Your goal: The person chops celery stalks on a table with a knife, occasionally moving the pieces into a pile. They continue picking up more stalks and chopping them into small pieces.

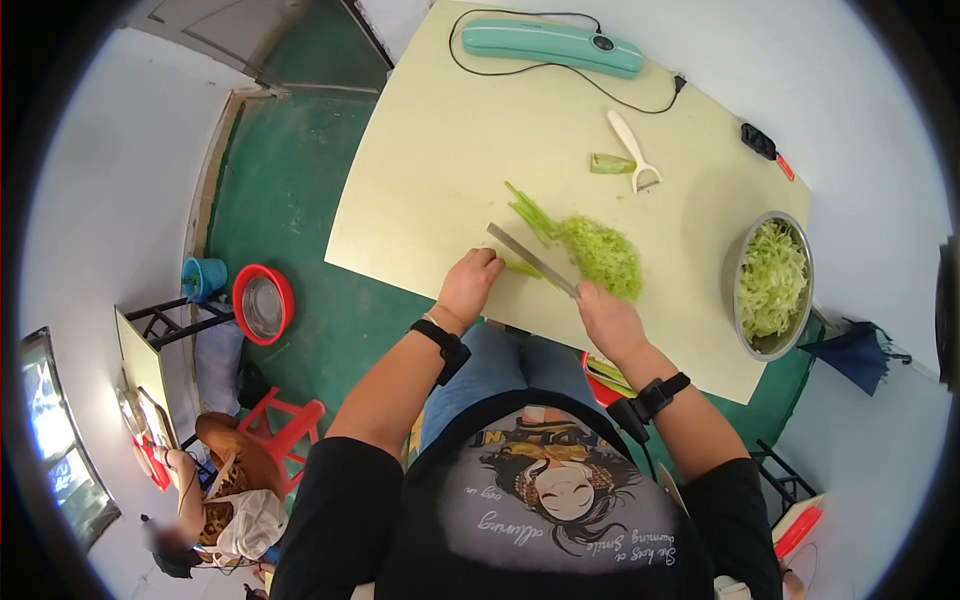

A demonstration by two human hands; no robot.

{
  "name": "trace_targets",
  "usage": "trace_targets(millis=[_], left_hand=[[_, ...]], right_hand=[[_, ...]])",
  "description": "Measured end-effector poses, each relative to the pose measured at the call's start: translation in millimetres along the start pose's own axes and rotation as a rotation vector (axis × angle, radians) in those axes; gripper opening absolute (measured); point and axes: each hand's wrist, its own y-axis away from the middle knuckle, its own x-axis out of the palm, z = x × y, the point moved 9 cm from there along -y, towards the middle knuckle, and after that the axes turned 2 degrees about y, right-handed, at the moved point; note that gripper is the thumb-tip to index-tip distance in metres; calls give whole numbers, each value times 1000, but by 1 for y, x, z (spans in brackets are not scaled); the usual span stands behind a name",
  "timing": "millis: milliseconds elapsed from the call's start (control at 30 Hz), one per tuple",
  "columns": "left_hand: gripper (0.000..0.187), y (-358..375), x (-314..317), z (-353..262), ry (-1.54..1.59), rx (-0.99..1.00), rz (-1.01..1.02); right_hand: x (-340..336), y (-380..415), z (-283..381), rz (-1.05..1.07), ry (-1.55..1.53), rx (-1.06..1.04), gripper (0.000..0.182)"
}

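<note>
My right hand (pixel 610 320) grips the handle of a knife (pixel 528 256), whose long blade slants up and left over the pale table. My left hand (pixel 470 285) is closed beside the blade, its fingers holding down green vegetable strips (pixel 522 268) near the table's front edge. Just beyond the knife lies a loose heap of finely chopped green vegetable (pixel 602 256). Several longer green strips (pixel 532 214) trail off its left side. Part of the held strips is hidden under the left fingers and the blade.
A metal bowl of shredded green vegetable (pixel 772 285) stands at the table's right. Farther back are a white peeler (pixel 632 150), a green vegetable piece (pixel 608 164) and a teal corded appliance (pixel 550 46). Another person (pixel 225 500) is at lower left, near a red stool (pixel 285 430).
</note>
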Motion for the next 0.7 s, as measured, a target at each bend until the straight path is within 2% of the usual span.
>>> trace_targets(millis=[67,267,367,700], left_hand=[[15,-2,-4,2,29,-40,-80],[20,-2,0,4,37,-21,-62],[22,-6,-5,-2,-9,65,-111],[16,-10,2,-2,35,71,-88]], right_hand=[[1,0,-2,-4,8,-32,14],[-3,4,4,-10,8,-69,15],[-5,7,2,-44,-56,-47,17],[-3,17,-3,-30,-64,18,17]])
